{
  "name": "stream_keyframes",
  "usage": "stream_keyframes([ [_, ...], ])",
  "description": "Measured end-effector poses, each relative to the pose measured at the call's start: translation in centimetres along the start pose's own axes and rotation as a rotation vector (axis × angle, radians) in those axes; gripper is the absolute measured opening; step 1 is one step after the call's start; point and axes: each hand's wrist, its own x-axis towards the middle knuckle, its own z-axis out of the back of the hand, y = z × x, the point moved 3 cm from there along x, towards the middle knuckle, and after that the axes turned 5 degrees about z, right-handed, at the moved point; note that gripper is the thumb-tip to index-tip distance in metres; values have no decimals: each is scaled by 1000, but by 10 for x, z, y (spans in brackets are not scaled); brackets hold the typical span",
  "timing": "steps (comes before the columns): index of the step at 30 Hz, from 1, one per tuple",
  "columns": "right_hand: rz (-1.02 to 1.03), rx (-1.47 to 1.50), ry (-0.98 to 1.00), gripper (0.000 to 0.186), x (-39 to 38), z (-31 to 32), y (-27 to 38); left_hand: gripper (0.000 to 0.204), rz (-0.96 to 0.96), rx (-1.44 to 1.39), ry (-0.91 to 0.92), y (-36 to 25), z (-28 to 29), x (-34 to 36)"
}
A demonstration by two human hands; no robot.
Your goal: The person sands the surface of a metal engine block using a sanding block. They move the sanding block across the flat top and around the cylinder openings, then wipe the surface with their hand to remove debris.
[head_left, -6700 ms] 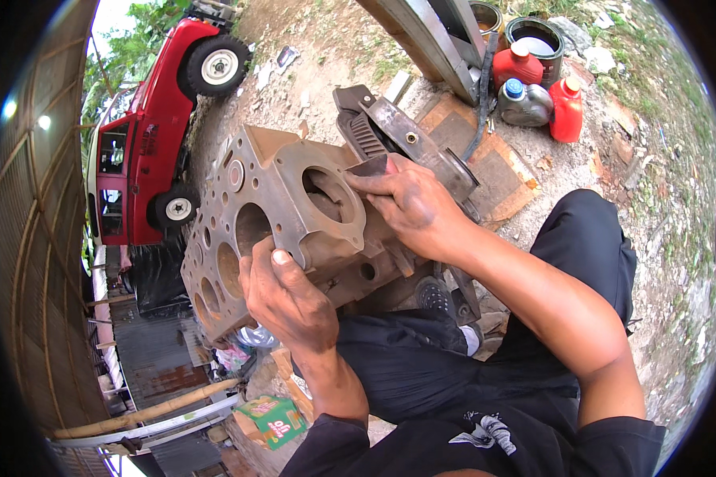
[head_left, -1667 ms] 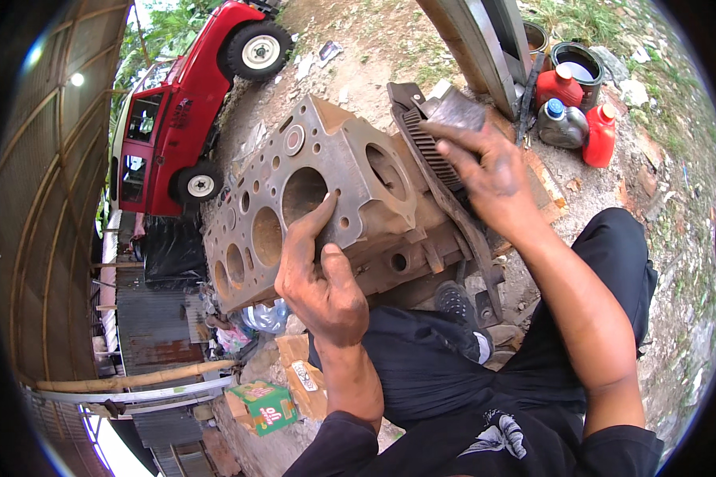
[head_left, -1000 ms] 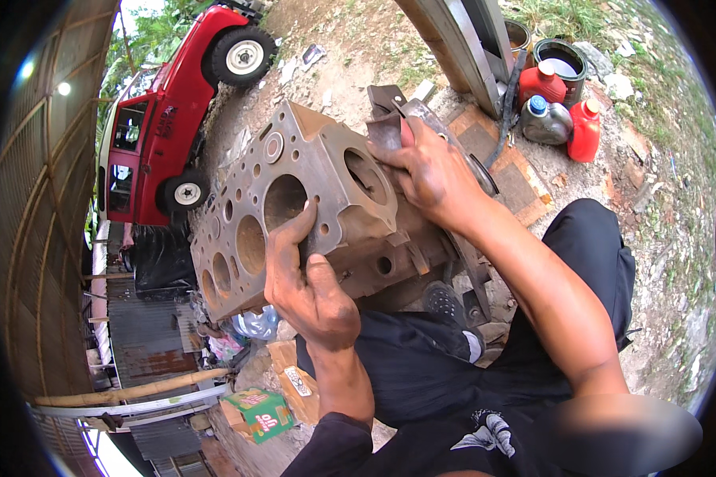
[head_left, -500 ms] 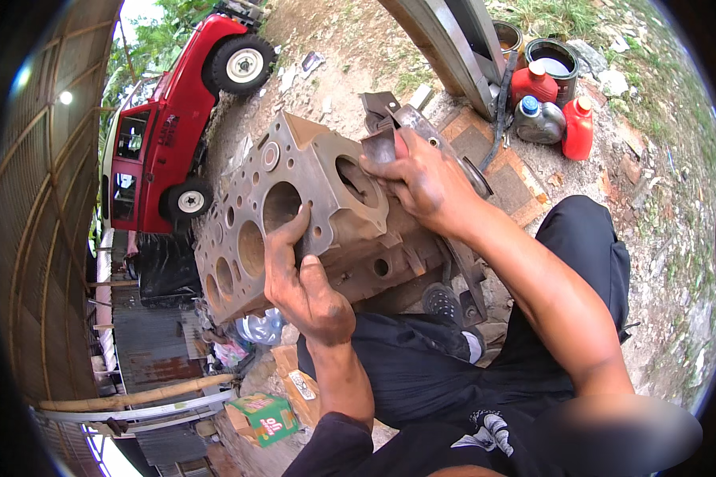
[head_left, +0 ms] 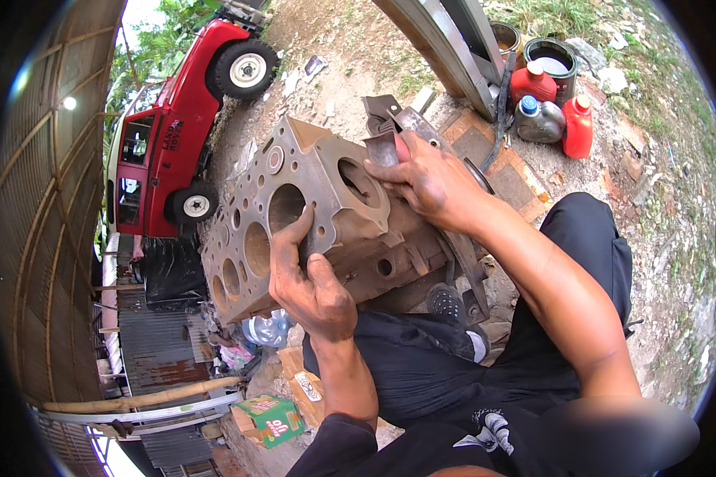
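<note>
A rusty grey-brown engine block point(head_left: 326, 187) stands tilted in front of me, its flat face with several round cylinder bores turned up and left. My left hand point(head_left: 314, 290) rests against the block's near edge. Its index finger reaches to the rim of a bore and its thumb stands apart, with nothing held. At the block's far right end my right hand point(head_left: 429, 179) pinches a bent grey-brown strip point(head_left: 383, 149), perhaps sandpaper, close to the large end opening. Behind that hand is a dark metal part point(head_left: 418, 123), partly covered by my fingers.
A metal post point(head_left: 453, 56) rises beyond the block. Red jugs point(head_left: 577, 131), a grey jug point(head_left: 539, 119) and open cans point(head_left: 550, 60) stand at the far right. A red off-road vehicle point(head_left: 163, 135) is parked at far left. A green carton point(head_left: 270, 420) lies near left.
The whole view has shifted slightly, with the block appearing a little farther right and lower. Both hands keep nearly the same places and grips.
</note>
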Motion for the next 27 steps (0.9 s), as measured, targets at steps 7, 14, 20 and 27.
stream_keyframes([
  [7,0,7,-77,43,5,-1,0,56,101,-29,-3,-5,-5,-4],
  [14,-37,65,-103,40,13,-6,-4,57,45,4,25,-9,-3,2],
  [20,-13,-1,-90,39,4,-11,-11,56,-2,24,4,-10,-3,-2],
  [27,-20,26,-113,40,5,-13,-4,54,17,-5,-21,-7,-3,-2],
])
